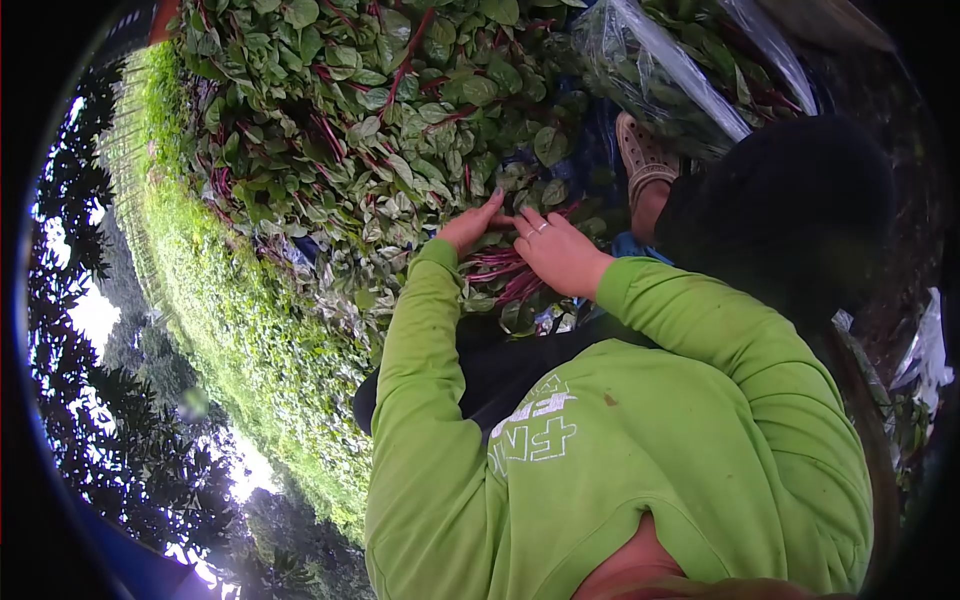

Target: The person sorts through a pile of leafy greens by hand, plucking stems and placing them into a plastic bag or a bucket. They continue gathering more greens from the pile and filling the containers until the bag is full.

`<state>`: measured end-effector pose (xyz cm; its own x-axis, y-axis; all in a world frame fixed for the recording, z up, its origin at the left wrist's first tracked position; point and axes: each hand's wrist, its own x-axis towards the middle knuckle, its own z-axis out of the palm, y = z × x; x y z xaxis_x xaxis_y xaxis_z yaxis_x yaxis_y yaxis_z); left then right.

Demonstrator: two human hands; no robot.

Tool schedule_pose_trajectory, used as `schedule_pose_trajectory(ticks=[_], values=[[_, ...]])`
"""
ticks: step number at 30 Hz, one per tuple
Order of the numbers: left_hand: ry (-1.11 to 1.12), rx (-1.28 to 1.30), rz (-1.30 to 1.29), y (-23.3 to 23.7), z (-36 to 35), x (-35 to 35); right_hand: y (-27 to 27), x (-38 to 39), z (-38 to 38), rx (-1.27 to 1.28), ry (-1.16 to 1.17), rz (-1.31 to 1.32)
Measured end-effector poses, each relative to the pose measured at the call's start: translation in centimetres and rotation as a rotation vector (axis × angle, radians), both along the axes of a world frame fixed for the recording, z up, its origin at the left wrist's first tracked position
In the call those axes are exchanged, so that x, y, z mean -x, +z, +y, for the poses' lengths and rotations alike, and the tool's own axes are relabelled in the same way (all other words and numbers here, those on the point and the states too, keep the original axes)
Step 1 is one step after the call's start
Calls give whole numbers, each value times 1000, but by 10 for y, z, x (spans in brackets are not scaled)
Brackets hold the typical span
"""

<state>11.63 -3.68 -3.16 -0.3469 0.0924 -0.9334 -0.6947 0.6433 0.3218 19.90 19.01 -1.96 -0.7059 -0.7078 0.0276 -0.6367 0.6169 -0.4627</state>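
Note:
A bunch of red-stemmed leafy greens (510, 272), resembling Malabar spinach, lies in front of my lap with its cut stems toward me. My right hand (562, 256), with a ring on one finger, rests over the stems and grips them from above. At the bunch's far left side is my left hand (474, 226); its thumb and fingers are spread apart, and the fingertips meet those of the right hand. The right palm and fingers hide part of the stems. A large heap of the same greens (400, 150) spreads out just beyond both hands.
At the upper right stands a clear plastic bag (640, 70) with greens inside. My foot in a tan clog (645, 155) is beside the heap, on blue sheeting (597, 150). A fence (125, 150) and bright green plants (230, 290) run along the left. Crumpled plastic (925, 350) lies at right.

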Motion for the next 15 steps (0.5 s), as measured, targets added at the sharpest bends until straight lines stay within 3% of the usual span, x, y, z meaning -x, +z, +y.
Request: schedule_pose_trajectory(ticks=[3, 6, 9, 11, 14, 15], values=[[-63, -52, -79, 2, -3, 1, 1, -1, 1, 2, -22, 36], [-204, -163, -130, 0, 2, 14, 7, 4, 0, -76, 28, -150], [-785, 275, 418, -16, 49, 42, -1, -1, -1, -16, -12, -73], [-792, 181, 1140, -41, 74, 60, 4, 0, -1, -31, 6, -109], [-1085, 273, 1436, -67, 107, 98, 4, -1, 1, -32, 13, -129], [-1211, 373, 1396, -74, 112, 109, 4, -2, -1, -39, 14, -131]])
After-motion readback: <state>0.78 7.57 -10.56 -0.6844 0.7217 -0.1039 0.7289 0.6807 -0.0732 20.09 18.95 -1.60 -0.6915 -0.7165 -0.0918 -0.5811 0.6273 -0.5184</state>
